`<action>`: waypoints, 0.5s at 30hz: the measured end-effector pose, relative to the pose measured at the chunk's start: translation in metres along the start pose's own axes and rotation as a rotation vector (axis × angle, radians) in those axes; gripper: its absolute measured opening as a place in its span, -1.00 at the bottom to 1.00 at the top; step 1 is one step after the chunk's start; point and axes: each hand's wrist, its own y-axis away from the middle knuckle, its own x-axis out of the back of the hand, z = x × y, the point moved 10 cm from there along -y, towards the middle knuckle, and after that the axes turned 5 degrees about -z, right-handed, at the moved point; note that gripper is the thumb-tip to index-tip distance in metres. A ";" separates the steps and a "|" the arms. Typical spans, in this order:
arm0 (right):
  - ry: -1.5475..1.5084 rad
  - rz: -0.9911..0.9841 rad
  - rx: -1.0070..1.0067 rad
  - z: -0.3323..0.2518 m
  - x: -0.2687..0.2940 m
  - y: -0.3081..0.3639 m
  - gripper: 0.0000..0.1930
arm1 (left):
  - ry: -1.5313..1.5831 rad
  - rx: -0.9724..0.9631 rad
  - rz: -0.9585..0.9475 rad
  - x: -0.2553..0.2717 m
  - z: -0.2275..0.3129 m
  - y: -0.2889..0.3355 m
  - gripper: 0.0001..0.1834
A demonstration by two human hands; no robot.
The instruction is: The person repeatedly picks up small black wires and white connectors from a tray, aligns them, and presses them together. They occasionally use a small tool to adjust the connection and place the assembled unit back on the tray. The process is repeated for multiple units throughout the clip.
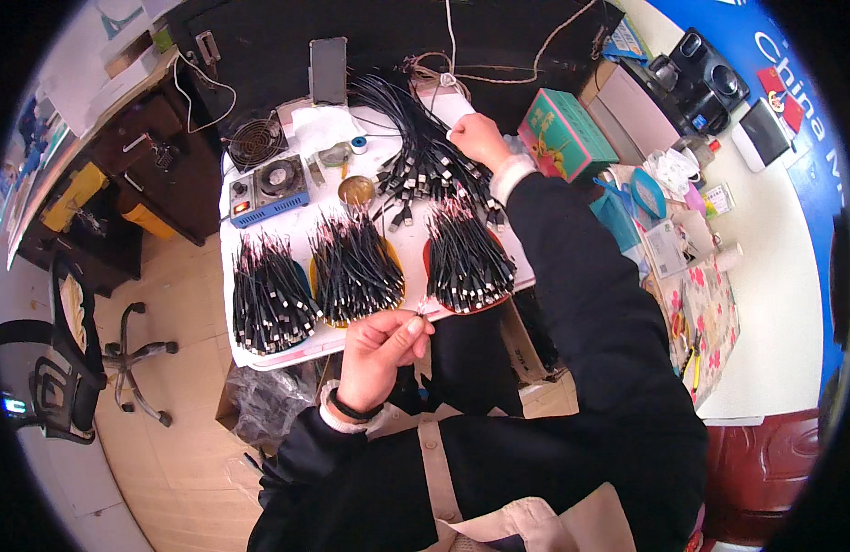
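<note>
Near the front edge of the white table, my left hand [381, 357] is closed, thumb and forefinger pinching a short cable [423, 310]. Only its thin, pinkish wire ends show above the fingers. My right hand [481, 142] is stretched to the back of the table with its fingers curled, beside a white sheet-like thing; what they hold, if anything, is hidden. A loose heap of long black USB cables [416, 152] lies left of it. Three bundles of short black cables with pinkish wire ends stand along the front: left [270, 299], middle [353, 276] and right [468, 262].
A blue soldering-type device [270, 191] with a round top stands at the table's left, by a black fan [257, 144] and a small brass-coloured bowl [356, 190]. A phone [328, 72] leans behind. A green-and-pink box [565, 135] sits right of my right hand.
</note>
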 end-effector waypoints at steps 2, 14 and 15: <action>0.145 -0.049 -0.060 0.001 -0.020 -0.027 -0.63 | -0.018 0.019 0.010 0.002 -0.002 0.000 -0.82; -0.700 -0.114 -0.210 -0.003 -0.010 -0.043 -0.76 | 0.057 -0.062 0.059 0.019 0.008 0.003 -0.81; -0.860 -0.121 -0.182 -0.012 0.007 -0.040 -0.74 | 0.066 -0.076 0.052 0.018 0.011 0.004 -0.80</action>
